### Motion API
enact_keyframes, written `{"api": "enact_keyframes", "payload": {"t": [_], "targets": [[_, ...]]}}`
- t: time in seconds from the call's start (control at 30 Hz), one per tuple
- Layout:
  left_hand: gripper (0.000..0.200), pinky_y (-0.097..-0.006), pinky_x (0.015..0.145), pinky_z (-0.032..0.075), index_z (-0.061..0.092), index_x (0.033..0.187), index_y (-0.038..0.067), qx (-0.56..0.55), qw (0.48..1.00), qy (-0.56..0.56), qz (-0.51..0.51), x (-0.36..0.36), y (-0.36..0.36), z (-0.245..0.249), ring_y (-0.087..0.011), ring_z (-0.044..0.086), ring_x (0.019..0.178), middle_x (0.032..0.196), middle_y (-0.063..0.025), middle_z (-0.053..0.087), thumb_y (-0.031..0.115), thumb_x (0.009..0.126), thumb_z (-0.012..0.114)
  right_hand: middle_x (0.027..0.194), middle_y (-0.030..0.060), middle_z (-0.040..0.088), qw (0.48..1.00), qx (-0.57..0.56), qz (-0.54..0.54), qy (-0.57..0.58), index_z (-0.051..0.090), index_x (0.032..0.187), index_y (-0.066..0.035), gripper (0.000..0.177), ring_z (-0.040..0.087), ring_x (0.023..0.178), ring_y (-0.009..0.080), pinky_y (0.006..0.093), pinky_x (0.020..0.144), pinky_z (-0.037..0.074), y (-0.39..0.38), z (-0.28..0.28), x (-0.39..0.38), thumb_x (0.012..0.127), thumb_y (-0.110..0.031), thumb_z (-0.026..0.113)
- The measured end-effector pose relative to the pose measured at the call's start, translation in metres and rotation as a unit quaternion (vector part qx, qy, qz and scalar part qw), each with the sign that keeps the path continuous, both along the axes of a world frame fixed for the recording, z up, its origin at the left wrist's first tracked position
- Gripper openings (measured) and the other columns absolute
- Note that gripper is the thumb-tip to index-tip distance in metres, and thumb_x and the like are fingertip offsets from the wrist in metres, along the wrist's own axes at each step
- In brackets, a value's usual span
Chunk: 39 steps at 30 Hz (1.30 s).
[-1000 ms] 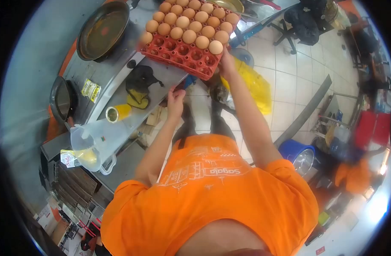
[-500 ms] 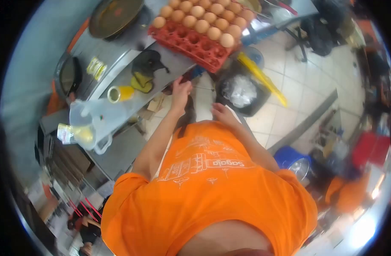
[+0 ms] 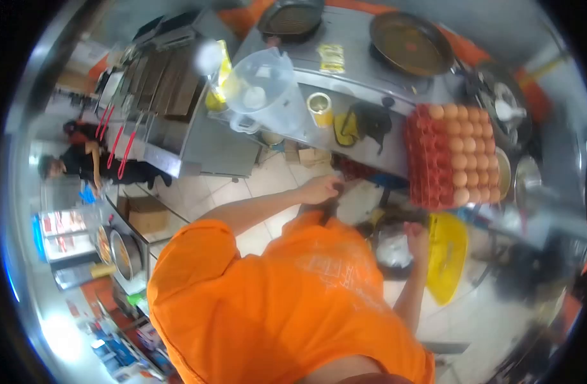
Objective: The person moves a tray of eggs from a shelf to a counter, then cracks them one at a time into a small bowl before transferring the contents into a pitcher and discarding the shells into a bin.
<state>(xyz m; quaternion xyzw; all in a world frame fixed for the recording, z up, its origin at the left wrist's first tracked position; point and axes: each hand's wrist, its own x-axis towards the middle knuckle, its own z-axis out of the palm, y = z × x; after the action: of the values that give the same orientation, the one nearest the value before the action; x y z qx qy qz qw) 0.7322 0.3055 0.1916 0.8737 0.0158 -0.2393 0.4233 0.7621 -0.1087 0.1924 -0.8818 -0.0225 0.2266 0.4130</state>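
Note:
My left hand (image 3: pixel 320 189) is in front of the counter edge, its fingers curled with nothing visible in them. My right hand (image 3: pixel 417 237) is raised beside a dark bin (image 3: pixel 396 272) holding clear plastic; blur hides how its fingers lie. Above and right of both hands, brown eggs (image 3: pixel 467 146) fill part of the top of a stack of red egg trays (image 3: pixel 428 160). On the counter's lower shelf are a black and yellow cloth-like item (image 3: pixel 368 121), a yellow can (image 3: pixel 320 110) and a clear plastic jug (image 3: pixel 263 86).
Frying pans (image 3: pixel 412 43) and yellow packets (image 3: pixel 332 59) are on the upper counter. A yellow panel (image 3: pixel 447 265) stands by the bin. At left are a steel cabinet (image 3: pixel 220 144), red-handled tools (image 3: pixel 114 147) and a person in dark clothes (image 3: pixel 92 163). Metal bowls (image 3: pixel 124 253) sit lower left.
The view has swung left, so the counter and egg trays now appear further right. My right hand has moved outward, away from my left. My left hand's fingers look more curled.

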Motion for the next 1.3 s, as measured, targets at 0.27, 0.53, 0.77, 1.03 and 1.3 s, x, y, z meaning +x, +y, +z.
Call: {"api": "enact_keyframes", "payload": {"t": [0.27,0.53,0.77,1.03,1.3], "targets": [[0.031,-0.0332,0.063,0.056,0.073,0.097,0.004,0.025,0.950,0.226,0.215,-0.010,0.271,0.009,-0.0189,0.071,0.079,0.086,-0.0053,0.074,0.031,0.090,0.061,0.106,0.0094,0.069,0.978,0.155,0.136,-0.029,0.061,0.124,0.001,0.033,0.066,0.088,0.0143,0.0282,0.080,0.053,0.150,0.085,0.052,0.093,-0.011,0.067],[0.031,-0.0350,0.063,0.055,0.068,0.096,0.005,0.255,0.890,-0.261,0.272,0.071,0.311,-0.020,-0.0213,0.070,0.071,0.079,-0.0128,0.071,0.033,0.095,0.054,0.096,0.0133,0.067,0.978,0.058,0.070,-0.188,0.059,0.112,-0.004,0.032,0.067,0.078,0.0288,0.0355,0.072,0.053,0.340,0.090,0.102,0.083,-0.010,0.072],[0.038,-0.0362,0.071,0.056,0.065,0.107,0.003,0.303,0.885,-0.278,0.221,0.073,0.320,-0.045,-0.0242,0.071,0.078,0.087,-0.0151,0.072,0.036,0.099,0.047,0.141,0.0214,0.044,0.940,-0.129,-0.079,-0.306,0.054,0.132,-0.014,0.055,0.047,0.124,0.0425,0.0504,0.103,0.040,0.313,-0.003,0.162,0.081,-0.025,0.074],[0.052,-0.0419,0.084,0.054,0.054,0.125,-0.005,-0.160,0.757,-0.116,0.622,-0.023,0.284,-0.010,-0.0331,0.069,0.096,0.109,-0.0229,0.069,0.039,0.098,0.048,0.137,0.0215,0.041,0.943,-0.232,0.031,-0.237,0.055,0.128,-0.019,0.053,0.042,0.125,0.0492,0.0570,0.103,0.039,0.297,-0.021,0.163,0.079,-0.026,0.075],[0.049,-0.0469,0.094,0.051,0.045,0.136,-0.006,-0.361,0.597,-0.396,0.597,-0.036,0.187,0.046,-0.0365,0.064,0.105,0.122,-0.0261,0.062,0.028,0.101,0.045,0.123,0.0271,0.042,0.961,-0.191,0.058,-0.194,0.054,0.116,-0.012,0.049,0.052,0.110,0.0501,0.0520,0.095,0.048,0.327,-0.015,0.116,0.074,-0.019,0.077]]}}
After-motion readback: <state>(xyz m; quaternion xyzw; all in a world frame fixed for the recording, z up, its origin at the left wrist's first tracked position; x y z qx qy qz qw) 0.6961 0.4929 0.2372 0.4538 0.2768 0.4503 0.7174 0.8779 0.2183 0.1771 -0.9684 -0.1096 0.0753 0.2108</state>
